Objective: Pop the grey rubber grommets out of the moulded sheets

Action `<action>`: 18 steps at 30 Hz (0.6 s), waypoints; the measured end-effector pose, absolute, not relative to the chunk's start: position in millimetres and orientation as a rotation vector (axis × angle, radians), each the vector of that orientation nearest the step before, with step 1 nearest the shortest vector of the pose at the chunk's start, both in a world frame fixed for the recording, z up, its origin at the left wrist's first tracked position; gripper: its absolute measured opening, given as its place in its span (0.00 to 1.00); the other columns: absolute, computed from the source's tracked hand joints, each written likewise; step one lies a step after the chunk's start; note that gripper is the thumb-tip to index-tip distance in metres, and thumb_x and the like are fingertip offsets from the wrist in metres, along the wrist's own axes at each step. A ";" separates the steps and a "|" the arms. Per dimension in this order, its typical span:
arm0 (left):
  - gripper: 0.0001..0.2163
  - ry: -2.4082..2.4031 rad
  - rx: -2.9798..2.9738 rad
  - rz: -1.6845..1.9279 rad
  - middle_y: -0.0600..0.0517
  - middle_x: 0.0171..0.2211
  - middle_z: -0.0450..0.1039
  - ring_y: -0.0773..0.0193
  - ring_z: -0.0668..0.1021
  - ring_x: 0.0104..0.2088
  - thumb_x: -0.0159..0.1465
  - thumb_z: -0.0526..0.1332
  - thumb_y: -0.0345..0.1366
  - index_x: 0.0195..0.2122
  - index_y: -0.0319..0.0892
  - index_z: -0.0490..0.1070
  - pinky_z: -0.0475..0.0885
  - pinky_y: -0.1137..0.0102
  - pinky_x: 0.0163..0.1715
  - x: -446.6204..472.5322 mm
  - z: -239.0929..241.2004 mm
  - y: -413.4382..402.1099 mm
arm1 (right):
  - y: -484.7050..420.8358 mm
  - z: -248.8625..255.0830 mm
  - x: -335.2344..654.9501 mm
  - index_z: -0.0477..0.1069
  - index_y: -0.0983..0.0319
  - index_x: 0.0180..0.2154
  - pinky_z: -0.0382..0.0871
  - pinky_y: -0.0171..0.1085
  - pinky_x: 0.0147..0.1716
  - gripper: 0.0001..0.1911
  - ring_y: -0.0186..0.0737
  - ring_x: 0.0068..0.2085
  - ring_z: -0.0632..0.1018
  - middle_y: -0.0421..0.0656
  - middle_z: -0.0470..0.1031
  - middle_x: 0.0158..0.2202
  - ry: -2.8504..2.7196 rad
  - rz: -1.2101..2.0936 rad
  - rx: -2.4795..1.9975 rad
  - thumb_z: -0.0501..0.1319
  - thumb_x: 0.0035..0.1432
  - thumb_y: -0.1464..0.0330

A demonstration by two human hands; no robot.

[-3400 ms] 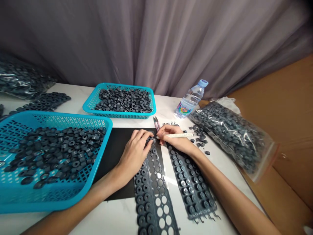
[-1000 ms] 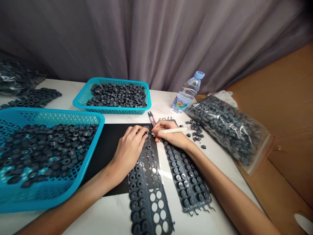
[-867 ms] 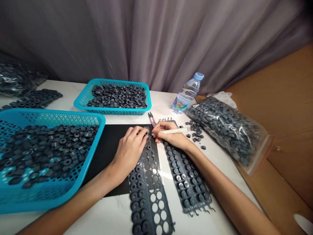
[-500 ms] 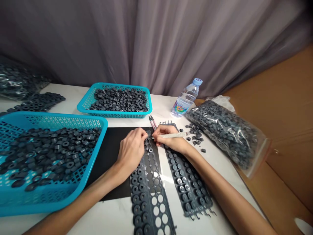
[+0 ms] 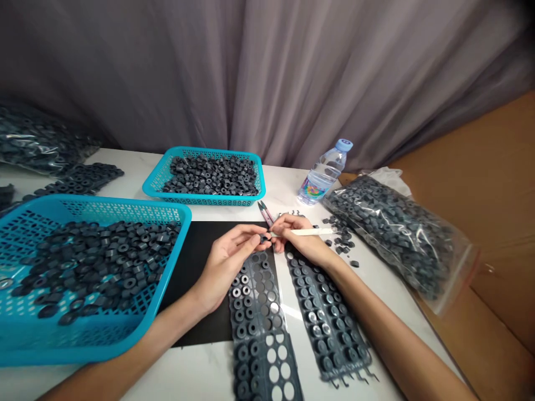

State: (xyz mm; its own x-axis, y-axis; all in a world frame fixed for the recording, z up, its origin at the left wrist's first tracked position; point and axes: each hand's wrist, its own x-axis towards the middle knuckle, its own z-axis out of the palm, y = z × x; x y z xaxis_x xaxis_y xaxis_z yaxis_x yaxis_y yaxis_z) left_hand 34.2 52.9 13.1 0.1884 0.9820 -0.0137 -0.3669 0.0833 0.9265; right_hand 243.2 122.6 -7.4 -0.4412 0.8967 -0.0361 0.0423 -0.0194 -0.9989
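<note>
Between thumb and fingers, my left hand (image 5: 228, 259) pinches a small dark rubber ring (image 5: 264, 238). My right hand (image 5: 298, 239) is closed round a white pen-like tool (image 5: 313, 231), its tip close to the ring. Below both hands lies a dark rubber sheet (image 5: 251, 312), with rings along its left side and punched-out round holes along its right. A second rubber sheet (image 5: 324, 317), covered in round pieces, lies under my right wrist. Pink-handled thread snips (image 5: 266, 214) lie just beyond my fingers.
A large blue basket (image 5: 186, 223) of loose rings stands at left, a smaller blue basket (image 5: 200, 196) behind it. At right are a water bottle (image 5: 324, 172), scattered dark pieces (image 5: 345, 239) and a filled plastic bag (image 5: 397, 234). A black mat (image 5: 196, 236) lies under my left hand.
My left hand has lifted off the sheet and turned over, now showing a ring in its fingers. The right hand still holds the white tool, close by. The whole view has shifted slightly.
</note>
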 end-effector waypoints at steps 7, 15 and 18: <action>0.10 0.704 0.791 1.086 0.43 0.51 0.81 0.57 0.82 0.52 0.69 0.66 0.37 0.48 0.39 0.80 0.74 0.65 0.58 40.6 23.0 37.0 | 121.0 -2.8 241.5 0.72 0.63 0.37 0.72 0.32 0.26 0.08 0.33 0.24 0.77 0.39 0.77 0.27 -1.616 1.497 -1.041 0.65 0.63 0.64; 0.09 0.672 0.726 1.051 0.43 0.49 0.83 0.58 0.84 0.49 0.69 0.67 0.37 0.46 0.40 0.82 0.76 0.67 0.56 47.8 37.4 28.7 | 119.8 0.3 240.5 0.74 0.62 0.37 0.72 0.33 0.28 0.08 0.35 0.29 0.76 0.40 0.78 0.30 -1.663 1.413 -1.093 0.64 0.62 0.64; 0.09 0.678 0.723 1.052 0.43 0.47 0.83 0.56 0.85 0.47 0.68 0.68 0.37 0.45 0.40 0.82 0.77 0.64 0.56 48.3 40.0 28.0 | 119.9 -0.1 240.9 0.74 0.62 0.37 0.72 0.33 0.28 0.08 0.36 0.29 0.76 0.41 0.78 0.31 -1.674 1.410 -1.096 0.65 0.62 0.63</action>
State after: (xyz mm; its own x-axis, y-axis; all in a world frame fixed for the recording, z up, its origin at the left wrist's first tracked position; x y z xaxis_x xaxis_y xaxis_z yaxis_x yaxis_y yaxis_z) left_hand 48.3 28.0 40.0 0.3440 0.9274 -0.1471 -0.5166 0.3177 0.7951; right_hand 240.9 119.9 -0.1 -0.4142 0.9100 -0.0187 0.1730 0.0585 -0.9832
